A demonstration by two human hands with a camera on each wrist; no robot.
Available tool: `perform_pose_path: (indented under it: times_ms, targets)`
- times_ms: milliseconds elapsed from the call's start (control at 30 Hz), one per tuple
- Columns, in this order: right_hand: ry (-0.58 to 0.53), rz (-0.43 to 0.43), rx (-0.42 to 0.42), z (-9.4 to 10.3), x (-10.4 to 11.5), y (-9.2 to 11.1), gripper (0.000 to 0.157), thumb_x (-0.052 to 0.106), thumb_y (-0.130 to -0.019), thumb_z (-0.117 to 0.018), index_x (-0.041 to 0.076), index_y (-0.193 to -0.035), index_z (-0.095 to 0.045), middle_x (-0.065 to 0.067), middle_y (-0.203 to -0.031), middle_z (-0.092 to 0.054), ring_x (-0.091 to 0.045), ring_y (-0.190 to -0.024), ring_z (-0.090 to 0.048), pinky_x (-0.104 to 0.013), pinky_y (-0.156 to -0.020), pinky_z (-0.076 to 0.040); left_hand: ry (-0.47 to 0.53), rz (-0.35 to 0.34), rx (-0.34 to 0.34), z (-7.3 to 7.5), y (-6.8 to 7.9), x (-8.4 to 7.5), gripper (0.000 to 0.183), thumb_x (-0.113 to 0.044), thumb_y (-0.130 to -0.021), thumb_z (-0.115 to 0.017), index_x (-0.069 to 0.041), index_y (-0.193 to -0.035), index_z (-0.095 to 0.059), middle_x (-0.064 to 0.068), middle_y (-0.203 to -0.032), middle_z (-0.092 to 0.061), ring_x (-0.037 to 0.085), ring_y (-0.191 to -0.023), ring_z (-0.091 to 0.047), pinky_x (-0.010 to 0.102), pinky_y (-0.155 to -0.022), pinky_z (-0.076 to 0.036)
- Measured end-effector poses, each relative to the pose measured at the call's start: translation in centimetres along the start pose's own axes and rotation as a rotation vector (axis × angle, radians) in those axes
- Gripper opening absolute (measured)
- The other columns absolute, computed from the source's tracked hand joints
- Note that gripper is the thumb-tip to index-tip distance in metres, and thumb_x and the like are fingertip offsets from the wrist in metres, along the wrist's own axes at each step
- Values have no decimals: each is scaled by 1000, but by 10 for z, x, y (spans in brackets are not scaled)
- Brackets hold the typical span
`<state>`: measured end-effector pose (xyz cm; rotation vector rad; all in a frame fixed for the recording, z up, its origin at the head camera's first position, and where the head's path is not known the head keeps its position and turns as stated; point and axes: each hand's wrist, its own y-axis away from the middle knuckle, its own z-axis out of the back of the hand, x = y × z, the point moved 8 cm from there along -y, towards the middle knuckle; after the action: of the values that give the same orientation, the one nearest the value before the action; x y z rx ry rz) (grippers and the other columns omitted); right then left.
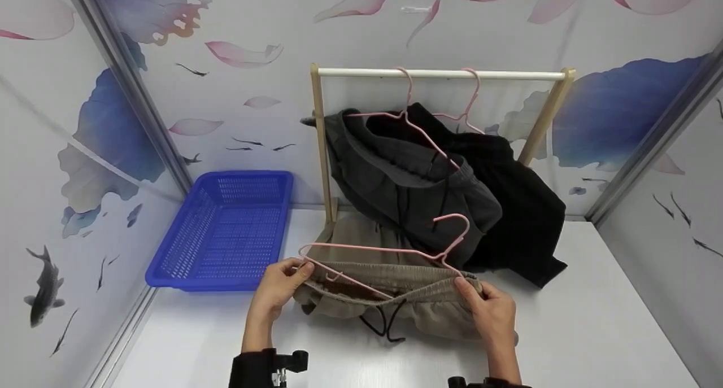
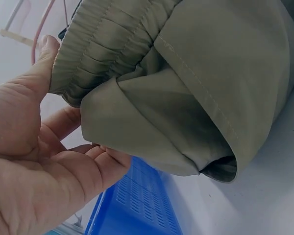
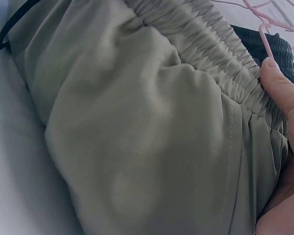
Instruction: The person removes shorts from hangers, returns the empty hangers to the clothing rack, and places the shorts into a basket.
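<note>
- Pants (image 1: 452,317) are held between the 2 hands, over the white table (image 1: 593,320); their waistband (image 1: 367,271) runs left to right, its opening tipped up toward the head camera.
- Left hand (image 1: 277,289): thumb and fingers pinch the waistband's left end; in the left wrist view the other fingers bend beneath the cloth.
- Right hand (image 1: 491,312): thumb and fingers pinch the right end, thumb at the top edge; I cannot tell how most of its other fingers lie.
- 1 pink hanger (image 1: 361,247) spans the waistband, its long axis also left to right; the lower bar dips into the opening, and the left end is just beside the left thumb.
- Its hook (image 1: 468,226), the key relation, stands above the waistband, nearer the right hand, tip toward the left.
- Beyond it, roughly parallel to the hanger, runs the rail (image 1: 519,75), with gray cloth (image 1: 367,190) hanging between.
</note>
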<state>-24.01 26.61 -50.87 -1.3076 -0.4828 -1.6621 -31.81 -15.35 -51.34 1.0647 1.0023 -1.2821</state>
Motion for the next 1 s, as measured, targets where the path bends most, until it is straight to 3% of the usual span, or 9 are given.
perform_pose_path:
  times_ms: [233, 433, 767, 1000]
  targets:
    - [-23, 13, -13, -1, 3, 1, 50, 22, -86, -85, 6, -58, -47, 10, -55, -40, -6, -52, -36, -21, -49, -28, -30, 1, -14, -5, -1, 4, 31, -26, -94, -78, 3, -103, -75, 5, -84, -63, 16, -79, -53, 26, -66, -44]
    - [-42, 6, 14, -6, 7, 1, 48, 22, -87, -85, 7, -60, -48, 8, -56, -40, -6, -53, -37, -21, -50, -30, -44, 25, -70, -7, -2, 6, 35, -27, -94, -78, 5, -108, -72, 7, -87, -63, 18, -81, -55, 29, -67, -45]
    - [-3, 67, 0, -10, 14, 0, 49, 21, -89, -83, 9, -59, -46, 9, -57, -39, -5, -52, -37, -20, -50, -30, -103, 92, -151, -8, -6, 7, 43, -31, -96, -74, 5, -119, -70, 19, -105, -71, 27, -95, -66, 31, -72, -50]
    - [-10, 94, 2, -13, 18, 0, 48, 20, -89, -83, 9, -60, -46, 8, -58, -40, -6, -52, -38, -20, -50, -30, -92, 51, -122, -16, -9, 4, 47, -30, -97, -71, 3, -131, -65, 23, -121, -67, 35, -111, -65, 44, -89, -54]
